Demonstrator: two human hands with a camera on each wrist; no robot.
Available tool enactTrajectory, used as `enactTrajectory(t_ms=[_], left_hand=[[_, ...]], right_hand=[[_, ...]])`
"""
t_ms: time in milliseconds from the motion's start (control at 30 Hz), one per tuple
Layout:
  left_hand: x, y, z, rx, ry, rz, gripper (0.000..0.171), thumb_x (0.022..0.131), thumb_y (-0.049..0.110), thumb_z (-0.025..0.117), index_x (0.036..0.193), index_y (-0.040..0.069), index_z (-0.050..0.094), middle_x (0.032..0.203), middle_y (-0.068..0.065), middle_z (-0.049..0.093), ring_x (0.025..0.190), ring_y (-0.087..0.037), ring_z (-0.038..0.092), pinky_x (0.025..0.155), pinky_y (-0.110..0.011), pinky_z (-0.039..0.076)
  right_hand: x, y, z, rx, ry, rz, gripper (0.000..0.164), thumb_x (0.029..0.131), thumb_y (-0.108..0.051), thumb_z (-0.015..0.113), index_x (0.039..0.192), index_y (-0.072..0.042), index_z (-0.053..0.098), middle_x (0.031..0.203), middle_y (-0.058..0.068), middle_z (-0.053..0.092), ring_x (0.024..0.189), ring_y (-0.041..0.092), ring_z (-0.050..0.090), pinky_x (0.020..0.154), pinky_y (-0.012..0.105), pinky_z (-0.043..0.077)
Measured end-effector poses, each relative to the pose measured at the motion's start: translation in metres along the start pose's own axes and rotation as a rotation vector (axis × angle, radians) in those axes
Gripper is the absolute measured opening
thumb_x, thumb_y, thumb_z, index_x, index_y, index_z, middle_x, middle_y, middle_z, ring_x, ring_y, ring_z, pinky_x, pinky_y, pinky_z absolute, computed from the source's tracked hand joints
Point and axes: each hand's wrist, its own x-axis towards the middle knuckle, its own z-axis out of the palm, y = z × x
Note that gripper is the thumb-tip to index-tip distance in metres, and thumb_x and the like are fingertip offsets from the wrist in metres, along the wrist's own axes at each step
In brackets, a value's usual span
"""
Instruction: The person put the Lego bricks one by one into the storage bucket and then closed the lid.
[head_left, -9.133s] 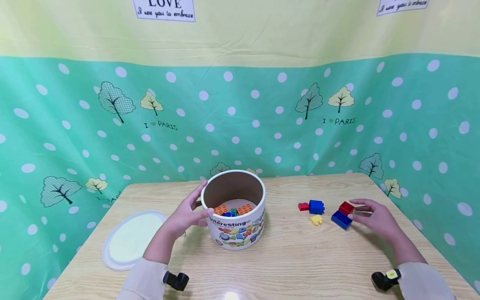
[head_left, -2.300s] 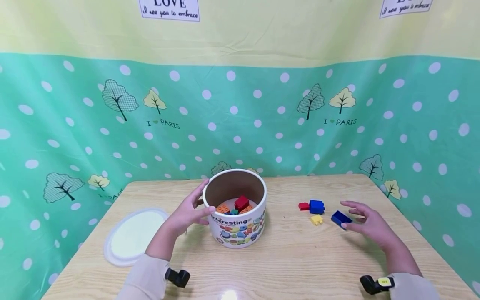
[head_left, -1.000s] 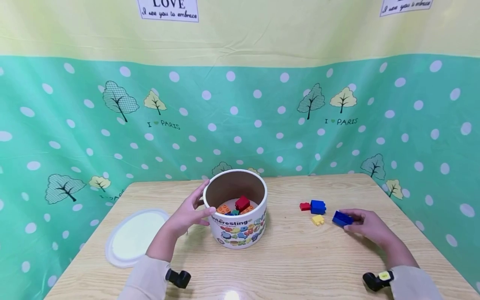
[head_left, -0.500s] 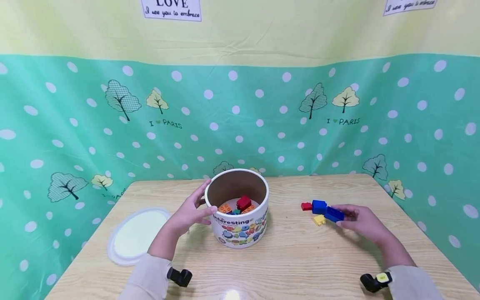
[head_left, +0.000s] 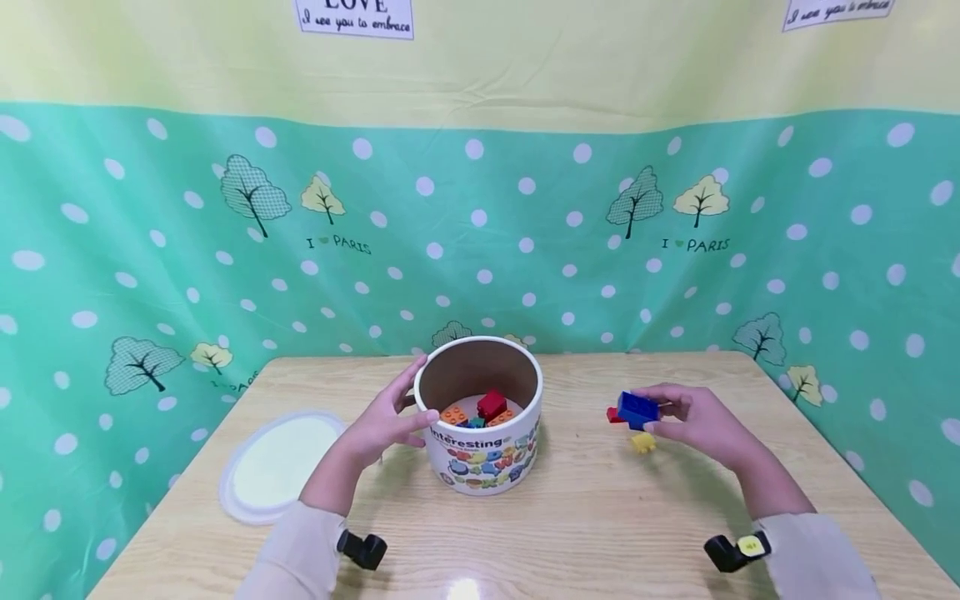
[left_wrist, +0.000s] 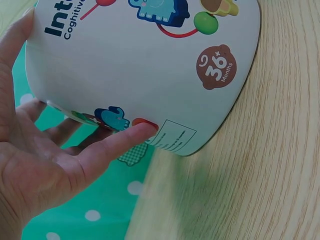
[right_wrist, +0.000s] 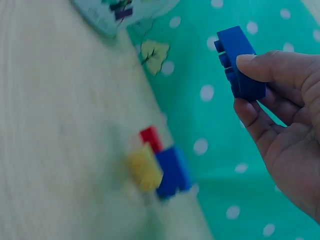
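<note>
My left hand (head_left: 384, 429) holds the side of a round white tub (head_left: 483, 458) with coloured pictures on it, thumb near the rim and fingers around the wall. Inside the tub lie a red brick (head_left: 492, 405), orange bricks (head_left: 453, 415) and a bit of green. My right hand (head_left: 701, 425) pinches a blue building brick (right_wrist: 242, 62) between thumb and fingers, raised above the table, its studs facing sideways in the right wrist view. Below it lie a small red brick (right_wrist: 151, 139), a yellow brick (right_wrist: 145, 168) and a second blue brick (right_wrist: 173, 172), mostly covered in the head view.
A round white lid (head_left: 281, 467) lies on the wooden table (head_left: 555, 533), left of the tub. Behind the table hangs a green dotted cloth (head_left: 480, 242). Bare tabletop shows between the tub and the loose bricks.
My right hand has taken hold of the blue brick and lifted it leftward over the other bricks. Earlier, the red brick that lay on it went into the tub. My left hand stays at the tub.
</note>
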Motion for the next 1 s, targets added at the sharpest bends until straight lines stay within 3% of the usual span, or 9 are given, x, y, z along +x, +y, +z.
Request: enactTrajectory(t_ms=[200,433,733,1000], left_hand=[[-0.005,0.000,0.001,0.005,0.009,-0.026,0.094,0.084,0.023,0.076,0.157,0.031,0.017,0.159,-0.014,0.018,0.137,-0.047,0.026,0.074,-0.050,0.058],[-0.001,0.001,0.002,0.004,-0.002,0.000,0.091,0.086,0.022,0.074,0.157,0.030,0.018,0.160,-0.014,0.017,0.137,-0.049,0.025,0.074,-0.054,0.057],[0.002,0.005,0.001,0.000,-0.011,0.000,0.092,0.086,0.024,0.074,0.157,0.029,0.017,0.160,-0.013,0.016,0.138,-0.048,0.024,0.075,-0.055,0.056],[0.000,0.004,0.002,-0.014,-0.009,-0.011,0.094,0.085,0.023,0.075,0.157,0.028,0.016,0.160,-0.014,0.015,0.138,-0.048,0.024,0.076,-0.053,0.057]], right_hand=[[0.013,-0.031,0.007,0.052,-0.069,-0.058,0.048,0.086,-0.015,0.075,0.131,-0.006,0.061,0.134,0.024,0.053,0.107,0.038,0.061,0.079,0.035,0.058],[0.031,-0.066,0.007,-0.025,-0.070,-0.122,0.046,0.087,-0.015,0.075,0.130,-0.007,0.062,0.130,0.017,0.058,0.108,0.033,0.061,0.091,0.046,0.053],[0.058,-0.094,0.016,-0.025,-0.101,-0.134,0.046,0.086,-0.017,0.076,0.129,-0.010,0.064,0.127,0.014,0.061,0.109,0.032,0.063,0.089,0.042,0.055],[0.078,-0.111,0.025,0.049,-0.146,-0.102,0.045,0.085,-0.014,0.077,0.128,-0.012,0.065,0.124,0.011,0.063,0.106,0.028,0.065,0.085,0.039,0.056]])
